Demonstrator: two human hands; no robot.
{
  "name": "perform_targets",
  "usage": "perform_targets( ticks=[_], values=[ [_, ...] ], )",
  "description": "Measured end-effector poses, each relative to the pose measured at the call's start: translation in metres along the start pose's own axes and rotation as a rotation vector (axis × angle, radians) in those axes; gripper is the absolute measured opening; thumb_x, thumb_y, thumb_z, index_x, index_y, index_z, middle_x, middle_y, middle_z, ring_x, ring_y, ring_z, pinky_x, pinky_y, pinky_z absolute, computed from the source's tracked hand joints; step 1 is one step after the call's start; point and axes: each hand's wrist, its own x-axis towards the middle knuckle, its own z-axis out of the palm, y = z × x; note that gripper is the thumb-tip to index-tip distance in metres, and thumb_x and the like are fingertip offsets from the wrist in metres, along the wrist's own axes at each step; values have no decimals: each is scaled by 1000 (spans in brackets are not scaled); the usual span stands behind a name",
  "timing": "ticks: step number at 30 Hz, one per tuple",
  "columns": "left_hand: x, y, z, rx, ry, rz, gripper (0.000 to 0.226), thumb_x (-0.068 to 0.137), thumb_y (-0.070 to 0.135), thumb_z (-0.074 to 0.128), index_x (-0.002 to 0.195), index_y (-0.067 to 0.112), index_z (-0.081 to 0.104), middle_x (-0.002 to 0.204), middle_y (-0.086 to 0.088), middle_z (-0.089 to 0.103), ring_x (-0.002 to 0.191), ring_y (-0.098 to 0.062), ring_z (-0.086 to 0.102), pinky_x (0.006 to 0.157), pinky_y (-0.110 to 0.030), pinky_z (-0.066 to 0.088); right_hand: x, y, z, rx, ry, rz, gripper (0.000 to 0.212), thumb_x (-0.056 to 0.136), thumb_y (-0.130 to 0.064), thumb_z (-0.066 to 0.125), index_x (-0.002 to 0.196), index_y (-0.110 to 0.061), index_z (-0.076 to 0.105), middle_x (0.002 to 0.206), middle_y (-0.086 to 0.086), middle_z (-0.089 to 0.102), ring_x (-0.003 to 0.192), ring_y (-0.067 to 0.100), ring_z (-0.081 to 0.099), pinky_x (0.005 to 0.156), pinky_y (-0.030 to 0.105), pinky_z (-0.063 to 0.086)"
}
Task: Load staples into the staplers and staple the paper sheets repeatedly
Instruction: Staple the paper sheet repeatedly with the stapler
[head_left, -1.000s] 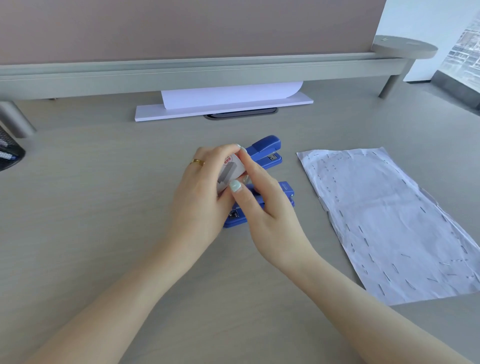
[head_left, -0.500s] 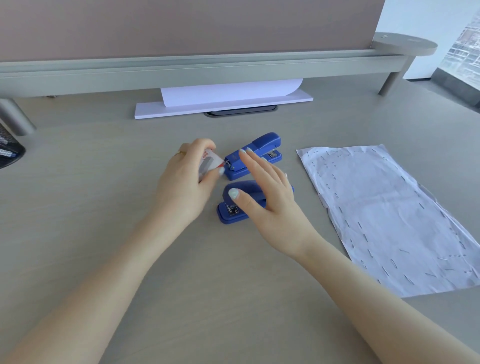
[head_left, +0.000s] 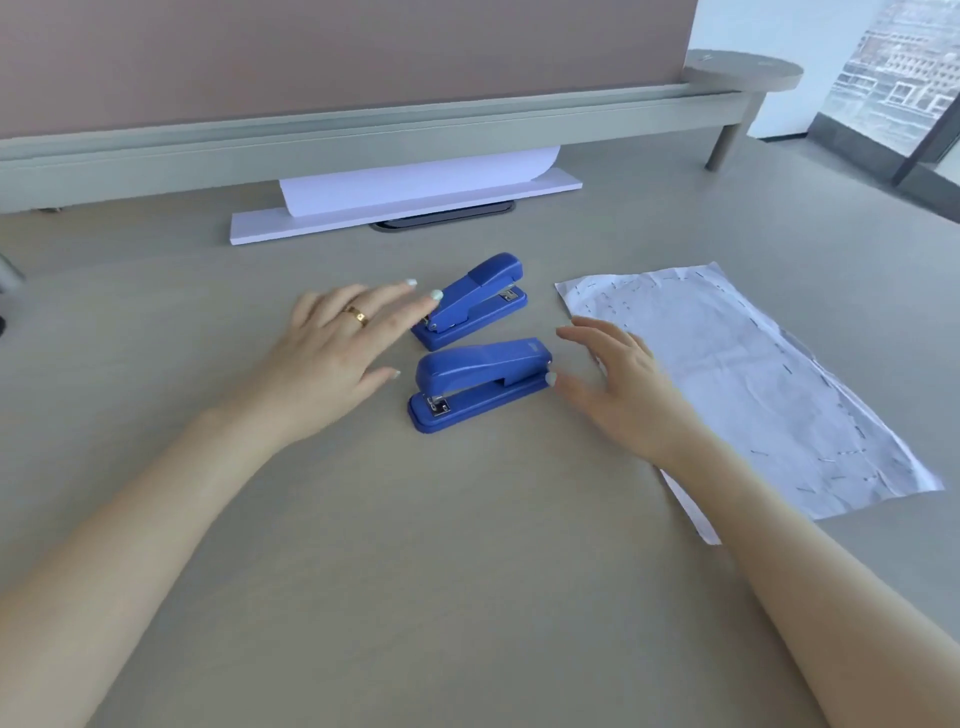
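Two blue staplers lie closed side by side on the desk, the far stapler (head_left: 478, 296) and the near stapler (head_left: 483, 376). My left hand (head_left: 332, 358), with a ring, hovers flat and open just left of them, its fingertips close to the far stapler's front end. On the other side, my right hand (head_left: 623, 389) is open with its thumb tip beside the near stapler's rear end. It lies over the left edge of a crumpled white paper sheet (head_left: 753, 384) dotted with several staples. No staple box shows.
A stack of white paper (head_left: 415, 187) with a curled top sheet lies at the back under a grey desk shelf (head_left: 363, 140). A black cable slot sits just behind it. A window is at the far right.
My left hand held a small staple box; now it is open and the box is out of sight. My right hand has moved right, off the near stapler, toward the paper.
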Motion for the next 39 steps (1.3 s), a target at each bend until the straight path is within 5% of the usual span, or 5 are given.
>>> perform_targets(
  ticks=[5, 10, 14, 24, 39],
  values=[
    [28, 16, -2, 158, -22, 322, 95, 61, -5, 69, 139, 31, 30, 137, -7, 51, 119, -25, 33, 96, -41, 20, -6, 25, -15, -110, -45, 209, 78, 81, -49, 60, 144, -23, 22, 148, -4, 33, 138, 21, 25, 108, 37, 27],
    [31, 23, -3, 189, -42, 512, 80, 59, -2, 68, 129, 29, 44, 104, 2, 70, 88, -25, 61, 77, -31, 29, -12, 40, -27, -171, 142, 188, 25, 85, -30, 56, 109, -22, 60, 112, -3, 60, 99, 20, 57, 77, 32, 46],
    [32, 48, -12, 101, -21, 560, 46, 70, 26, 40, 112, 25, 58, 66, 5, 62, 59, -24, 56, 64, -30, 33, -13, 40, -33, -314, 183, 196, 12, 84, -24, 55, 83, -14, 60, 87, 0, 60, 74, 26, 55, 56, 28, 37],
    [58, 113, 2, -208, -54, 375, 29, 68, 45, 54, 73, 19, 42, 73, 7, 48, 72, -17, 42, 73, -23, 26, 8, 40, -42, 216, 58, 347, 14, 77, -15, 48, 66, -8, 53, 49, 3, 59, 46, 16, 50, 56, 24, 41],
    [59, 121, 27, -384, -66, -70, 34, 84, 42, 54, 81, 9, 46, 69, -5, 55, 67, -26, 52, 51, -27, 30, 34, 55, -34, -178, 123, 331, 21, 75, -15, 46, 58, -18, 33, 55, 1, 43, 51, 20, 33, 48, 24, 23]
  ],
)
